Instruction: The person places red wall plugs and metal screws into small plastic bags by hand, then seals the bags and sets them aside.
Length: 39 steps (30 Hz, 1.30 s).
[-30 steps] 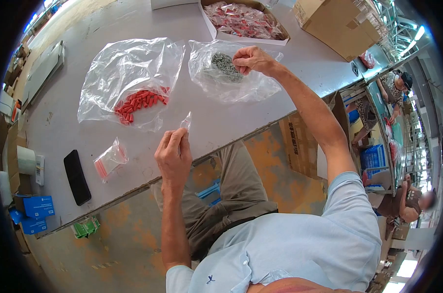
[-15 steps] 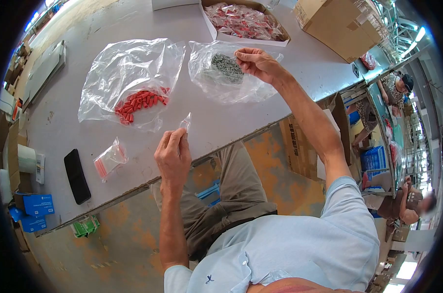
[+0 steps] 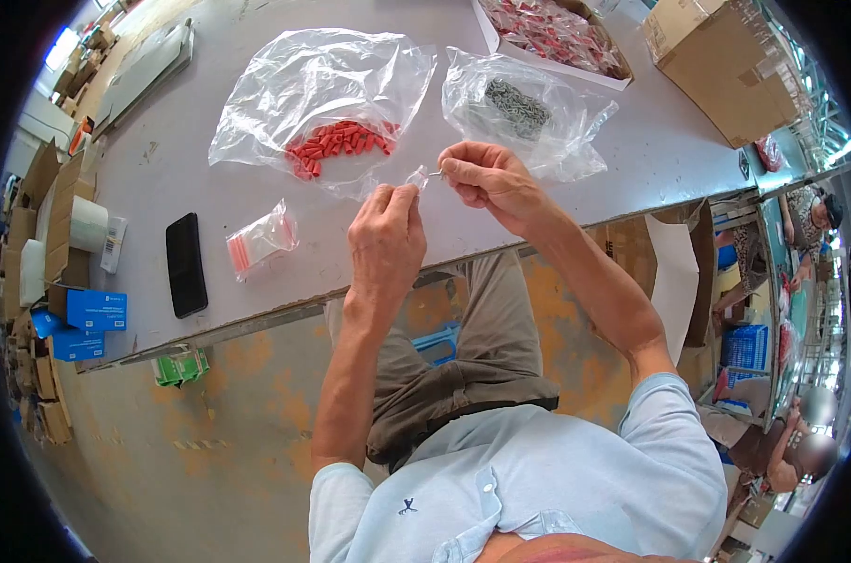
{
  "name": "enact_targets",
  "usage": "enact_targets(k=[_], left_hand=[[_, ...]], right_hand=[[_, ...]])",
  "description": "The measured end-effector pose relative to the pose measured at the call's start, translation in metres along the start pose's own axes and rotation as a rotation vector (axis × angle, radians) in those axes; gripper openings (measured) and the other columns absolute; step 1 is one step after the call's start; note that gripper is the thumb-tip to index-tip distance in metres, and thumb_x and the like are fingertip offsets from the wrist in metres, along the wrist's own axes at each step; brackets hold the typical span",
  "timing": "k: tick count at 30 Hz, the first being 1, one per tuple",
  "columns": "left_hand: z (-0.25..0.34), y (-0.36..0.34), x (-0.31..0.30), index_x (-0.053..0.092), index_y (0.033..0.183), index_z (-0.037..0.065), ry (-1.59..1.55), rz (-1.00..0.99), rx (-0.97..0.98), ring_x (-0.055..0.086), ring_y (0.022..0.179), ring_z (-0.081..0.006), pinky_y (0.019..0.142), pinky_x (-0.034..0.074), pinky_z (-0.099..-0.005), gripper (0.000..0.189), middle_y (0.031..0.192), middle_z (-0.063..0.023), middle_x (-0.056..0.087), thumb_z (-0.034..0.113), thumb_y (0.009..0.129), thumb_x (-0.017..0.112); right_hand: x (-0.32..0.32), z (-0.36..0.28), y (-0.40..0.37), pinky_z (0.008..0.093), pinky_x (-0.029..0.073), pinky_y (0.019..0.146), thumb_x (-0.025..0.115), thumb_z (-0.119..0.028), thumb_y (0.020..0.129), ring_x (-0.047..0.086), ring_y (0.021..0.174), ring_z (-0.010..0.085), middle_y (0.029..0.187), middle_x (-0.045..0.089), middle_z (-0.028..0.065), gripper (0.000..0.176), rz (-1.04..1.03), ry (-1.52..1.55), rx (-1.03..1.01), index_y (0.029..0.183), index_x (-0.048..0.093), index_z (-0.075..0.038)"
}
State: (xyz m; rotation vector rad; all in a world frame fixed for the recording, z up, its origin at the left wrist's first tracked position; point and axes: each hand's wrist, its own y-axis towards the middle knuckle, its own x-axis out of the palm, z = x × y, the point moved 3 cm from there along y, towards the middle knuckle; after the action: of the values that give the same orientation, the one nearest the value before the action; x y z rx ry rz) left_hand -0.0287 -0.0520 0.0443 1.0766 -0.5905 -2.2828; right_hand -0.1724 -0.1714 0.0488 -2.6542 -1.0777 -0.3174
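My left hand (image 3: 386, 242) pinches a small clear zip bag (image 3: 418, 177) above the table's front edge. Right at its mouth, my right hand (image 3: 493, 188) grips a small metal screw (image 3: 436, 174) between thumb and fingertips. Behind the hands lies a large clear plastic bag (image 3: 327, 80) with red plastic plugs (image 3: 343, 143) spilled at its near end. To the right of it, another clear bag (image 3: 575, 113) carries a heap of grey screws (image 3: 517, 109). A bundle of small zip bags (image 3: 262, 241) with red strips rests left of my left hand.
A black phone (image 3: 186, 266) lies on the table (image 3: 153, 188). At the back stand a white box (image 3: 580, 70) full of filled red bags and a cardboard box (image 3: 721, 70). Blue boxes (image 3: 97, 311) are at the left edge. Other people work at far right.
My right hand has come away from the screw heap toward my left hand, bringing a screw to the small bag. My left hand has lifted slightly. The camera view has shifted.
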Motion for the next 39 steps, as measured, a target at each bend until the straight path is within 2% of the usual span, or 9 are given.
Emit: enact_targets(k=[5,10,14,19,26,28,32,35,39], left_hand=[[0.004,-0.002,0.004,0.072,0.101,-0.001,0.022,-0.017,0.048,0.071,0.077,-0.0288,0.068,0.058,-0.0394,0.010,0.089,-0.0143,0.070,0.001,0.092,0.069],[0.007,-0.005,-0.001,0.072,0.101,-0.002,0.017,-0.021,0.056,0.072,0.077,-0.0290,0.069,0.059,-0.0397,0.011,0.089,-0.0146,0.071,0.000,0.091,0.069],[0.004,-0.006,-0.002,0.072,0.102,-0.002,-0.015,-0.020,0.053,0.072,0.077,-0.0290,0.069,0.059,-0.0389,0.011,0.090,-0.0147,0.071,-0.001,0.091,0.069],[0.004,-0.005,-0.009,0.072,0.102,-0.002,-0.068,-0.006,0.038,0.071,0.076,-0.0286,0.067,0.058,-0.0390,0.011,0.089,-0.0150,0.071,-0.001,0.091,0.069],[-0.006,-0.012,-0.018,0.071,0.101,-0.001,-0.145,0.017,0.039,0.069,0.072,-0.0255,0.066,0.056,-0.0353,0.011,0.087,-0.0138,0.069,-0.004,0.090,0.070],[-0.010,-0.017,-0.020,0.071,0.100,-0.001,-0.180,0.039,0.052,0.069,0.072,-0.0245,0.066,0.055,-0.0338,0.011,0.087,-0.0132,0.069,-0.004,0.089,0.070],[-0.031,-0.032,-0.015,0.070,0.101,0.001,-0.280,0.121,-0.037,0.068,0.075,-0.0309,0.067,0.054,-0.0394,0.014,0.088,-0.0142,0.069,-0.005,0.087,0.070],[-0.038,-0.032,-0.018,0.070,0.101,0.000,-0.251,0.129,-0.077,0.069,0.076,-0.0315,0.068,0.055,-0.0393,0.015,0.089,-0.0144,0.069,-0.005,0.087,0.070],[-0.035,-0.034,-0.016,0.069,0.101,-0.001,-0.222,0.116,-0.010,0.068,0.079,-0.0340,0.071,0.055,-0.0419,0.016,0.090,-0.0157,0.068,-0.005,0.086,0.069]], right_hand=[[0.010,0.006,0.003,0.0178,0.038,0.054,0.073,-0.019,0.098,0.049,0.065,0.0021,0.080,0.062,-0.0047,0.014,0.006,-0.061,-0.025,0.105,0.072,-0.007],[0.013,0.003,0.003,0.0242,0.055,0.069,0.073,-0.011,0.096,0.065,0.078,0.0087,0.088,0.072,0.0024,0.013,0.093,-0.518,-0.377,0.104,0.076,0.000],[0.016,0.003,0.002,0.0249,0.057,0.073,0.074,-0.009,0.094,0.068,0.082,0.0100,0.093,0.074,0.0048,0.011,0.087,-0.577,-0.374,0.103,0.078,-0.002],[0.022,-0.007,-0.003,0.0249,0.056,0.071,0.074,-0.007,0.094,0.068,0.081,0.0108,0.094,0.074,0.0050,0.012,0.039,-0.809,-0.449,0.104,0.079,-0.004],[0.024,-0.009,0.004,0.0221,0.049,0.061,0.070,-0.004,0.096,0.061,0.073,0.0061,0.092,0.072,0.0031,0.013,0.061,-0.599,-0.502,0.106,0.077,-0.003],[0.021,-0.014,0.010,0.0227,0.050,0.057,0.070,-0.006,0.096,0.063,0.070,0.0060,0.086,0.072,0.0022,0.012,0.090,-0.637,-0.371,0.106,0.076,-0.002],[0.031,-0.018,0.035,0.0228,0.050,0.054,0.072,-0.008,0.095,0.063,0.067,0.0050,0.082,0.072,0.0009,0.012,0.068,-0.821,-0.420,0.104,0.076,-0.001],[0.050,-0.014,0.063,0.0258,0.053,0.059,0.074,-0.010,0.093,0.066,0.071,0.0072,0.083,0.073,0.0037,0.014,0.009,-0.906,-0.441,0.104,0.076,-0.002],[0.080,-0.002,0.107,0.0360,0.057,0.071,0.075,-0.008,0.086,0.071,0.077,0.0225,0.091,0.076,0.0121,0.018,-0.194,-1.107,-0.610,0.104,0.076,-0.005]])
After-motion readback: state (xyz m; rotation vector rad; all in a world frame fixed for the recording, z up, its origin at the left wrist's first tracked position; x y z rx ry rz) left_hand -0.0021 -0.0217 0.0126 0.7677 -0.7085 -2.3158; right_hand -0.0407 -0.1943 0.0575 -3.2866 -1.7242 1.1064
